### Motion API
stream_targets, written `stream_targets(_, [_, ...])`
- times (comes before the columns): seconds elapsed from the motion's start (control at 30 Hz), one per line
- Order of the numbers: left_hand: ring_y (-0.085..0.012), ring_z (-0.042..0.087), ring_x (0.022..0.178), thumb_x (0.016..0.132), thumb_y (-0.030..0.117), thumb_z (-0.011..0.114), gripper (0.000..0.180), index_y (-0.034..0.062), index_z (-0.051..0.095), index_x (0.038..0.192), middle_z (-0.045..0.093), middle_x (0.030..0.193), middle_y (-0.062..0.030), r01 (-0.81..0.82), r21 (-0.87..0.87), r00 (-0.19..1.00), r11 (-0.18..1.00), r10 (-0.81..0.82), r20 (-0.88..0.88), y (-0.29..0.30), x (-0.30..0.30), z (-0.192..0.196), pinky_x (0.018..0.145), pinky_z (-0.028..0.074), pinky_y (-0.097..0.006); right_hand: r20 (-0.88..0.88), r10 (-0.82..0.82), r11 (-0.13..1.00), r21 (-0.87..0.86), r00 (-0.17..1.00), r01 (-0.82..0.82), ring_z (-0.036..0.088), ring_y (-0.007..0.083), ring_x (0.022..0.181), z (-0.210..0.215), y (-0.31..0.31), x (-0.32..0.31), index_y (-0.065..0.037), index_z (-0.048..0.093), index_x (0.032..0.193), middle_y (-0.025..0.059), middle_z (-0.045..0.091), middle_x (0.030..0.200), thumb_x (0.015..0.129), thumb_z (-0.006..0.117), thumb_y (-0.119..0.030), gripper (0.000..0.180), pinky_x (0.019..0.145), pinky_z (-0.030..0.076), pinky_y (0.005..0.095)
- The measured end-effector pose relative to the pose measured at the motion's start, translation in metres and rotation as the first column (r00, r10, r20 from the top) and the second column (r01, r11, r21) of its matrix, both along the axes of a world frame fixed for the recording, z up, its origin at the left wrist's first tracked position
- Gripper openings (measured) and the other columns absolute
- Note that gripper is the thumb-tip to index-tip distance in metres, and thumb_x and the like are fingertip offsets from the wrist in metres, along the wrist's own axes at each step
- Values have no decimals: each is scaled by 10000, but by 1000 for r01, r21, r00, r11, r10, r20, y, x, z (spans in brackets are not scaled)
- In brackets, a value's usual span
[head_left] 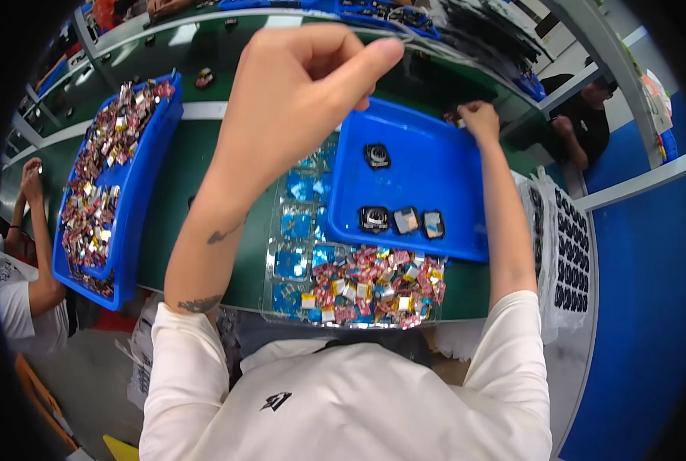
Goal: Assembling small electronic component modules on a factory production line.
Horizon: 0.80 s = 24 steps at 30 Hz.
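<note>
My left hand (304, 81) is raised high over the far left corner of the blue tray (408, 184). Its fingers are curled in and the thumb stretches to the right; whatever they may hold is hidden. Past the tray's far right corner, my right hand (480, 121) pinches a small part with a pale patch, too small to name. Inside the tray lie a black square housing (377, 156), another black housing (373, 219) and two with grey faces, one of them a grey-faced housing (406, 220). In front is a heap of small red circuit boards with silvery pieces (373, 288).
The heap lies on a clear compartmented plastic tray (293, 223). At left a long blue bin (147, 154) holds many similar boards. Behind runs a green conveyor belt (197, 46). A person (28, 284) works at left, another (589, 115) at far right, near stacked trays of black parts (569, 253).
</note>
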<state>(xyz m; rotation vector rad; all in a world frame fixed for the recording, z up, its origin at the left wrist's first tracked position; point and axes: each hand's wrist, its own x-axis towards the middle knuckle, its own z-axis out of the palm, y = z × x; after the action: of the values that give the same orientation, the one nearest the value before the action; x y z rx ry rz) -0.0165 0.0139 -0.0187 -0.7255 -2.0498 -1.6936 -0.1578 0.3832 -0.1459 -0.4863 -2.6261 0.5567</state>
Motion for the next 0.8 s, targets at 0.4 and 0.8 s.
stream_targets(0.4, [-21, 418, 423, 872, 214, 647, 383, -7, 606, 561, 513, 448, 4, 49, -68, 992, 996, -41, 116, 15, 12, 0, 403, 298, -203, 176, 977, 146, -140, 121, -979, 559, 239, 831, 42, -197, 212, -56, 698, 890, 57, 586, 812, 717, 747, -320, 319, 726, 471, 352])
stream_targets(0.8, [-11, 476, 523, 857, 298, 665, 366, 24, 620, 618, 572, 549, 18, -34, -219, 998, 975, 23, -55, 11, 5, -8, 490, 325, -176, 1, 919, 371, -347, 395, -861, 551, 193, 631, 42, -205, 213, -20, 636, 635, 66, 584, 664, 633, 680, -109, 99, 559, 438, 321])
